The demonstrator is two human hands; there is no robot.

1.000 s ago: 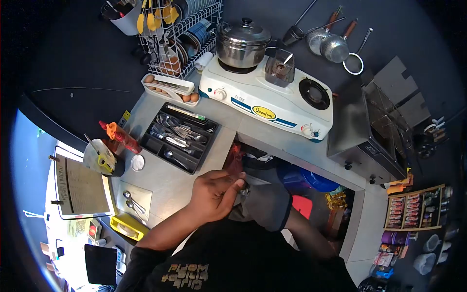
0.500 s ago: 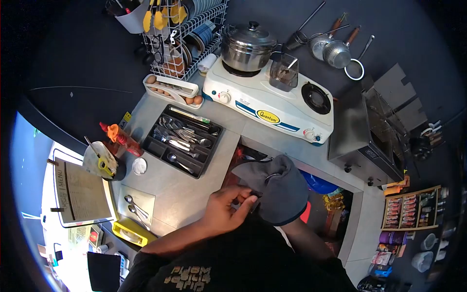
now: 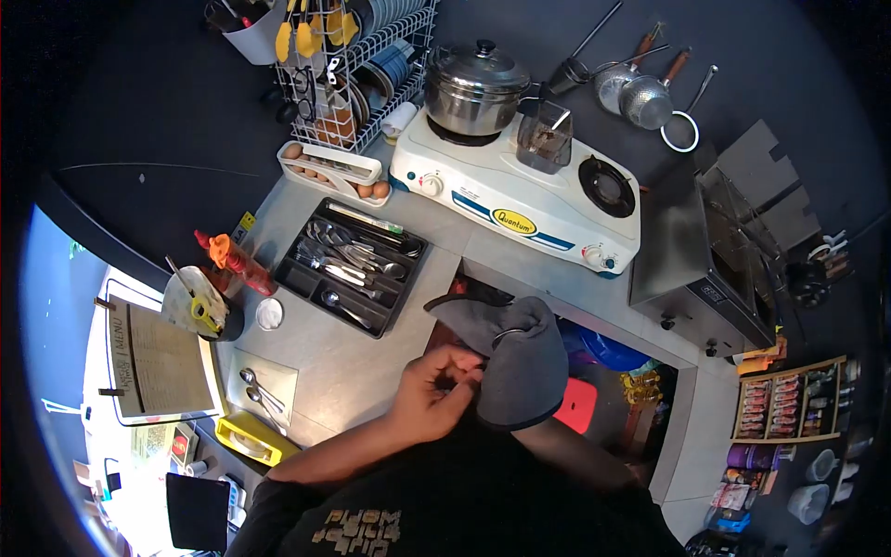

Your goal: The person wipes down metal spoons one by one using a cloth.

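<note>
A grey oven mitt [image 3: 527, 371] with dark trim and a small loop covers my right hand; the forearm enters its lower opening, and the fingers inside are hidden. Beside the mitt's left edge is my left hand [image 3: 434, 395], bare, with thumb and fingers pinched together at the cloth. What lies between those fingertips is too small to make out. Both hands are in front of my chest, over the counter's front edge. Left of them, the black cutlery tray [image 3: 397, 311] holds spoons and forks.
A white two-burner stove [image 3: 483, 200] carries a lidded steel pot [image 3: 473, 97] and a clear container [image 3: 545, 139]. A steel oven-like appliance [image 3: 691, 269] stands at right. An egg holder [image 3: 329, 172], a red sauce bottle [image 3: 246, 265] and spoons [image 3: 262, 390] occupy the left counter. Below is an open shelf.
The mitted right hand has shifted slightly left and turned, showing more of a red object below. My left hand keeps its pinch beside the mitt.
</note>
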